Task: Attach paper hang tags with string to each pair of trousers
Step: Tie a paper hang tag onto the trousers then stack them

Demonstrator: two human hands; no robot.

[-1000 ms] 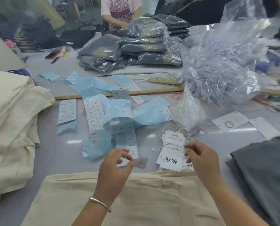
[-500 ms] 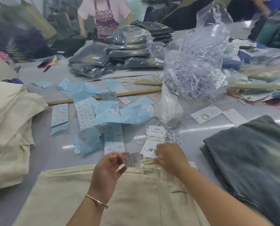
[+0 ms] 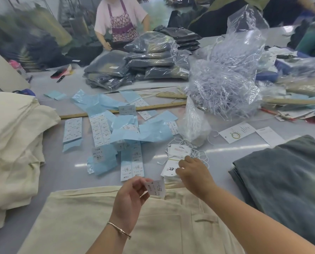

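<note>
Left hand: a small printed label (image 3: 155, 187) is being pinched at its near edge between the thumb and fingertips of the left hand (image 3: 130, 200), just above the waistband of the cream trousers (image 3: 120, 224).
Right hand: the right hand (image 3: 194, 174) is being held over the stack of paper hang tags (image 3: 174, 162), fingers curled down at the tags' edge; whether a tag is being gripped cannot be told.
Task things: the hang tags with their white strings (image 3: 199, 153) are lying just beyond the right fingertips; the cream trousers are being kept flat beneath both wrists.
Containers: a large clear plastic bag (image 3: 232, 74), filled with white plastic fasteners, is sitting well beyond the fingers; a smaller clear bag (image 3: 195, 125) is standing between it and the tags, its contents not being discernible; folded dark garments are being kept in clear polybags (image 3: 153, 59) at the far side.
Counts: one label is being held; two wooden rulers (image 3: 120, 110) are lying beyond the blue label sheets (image 3: 131, 131); two loose white cards (image 3: 239, 132) are lying right of the fingers.
Surface: a grey table (image 3: 171, 147) is bearing everything, with a cream fabric pile (image 3: 11, 143) left of the fingers and grey folded trousers (image 3: 285, 180) right of them.
Room: another person (image 3: 120, 21) in an apron is standing at the far edge.
</note>
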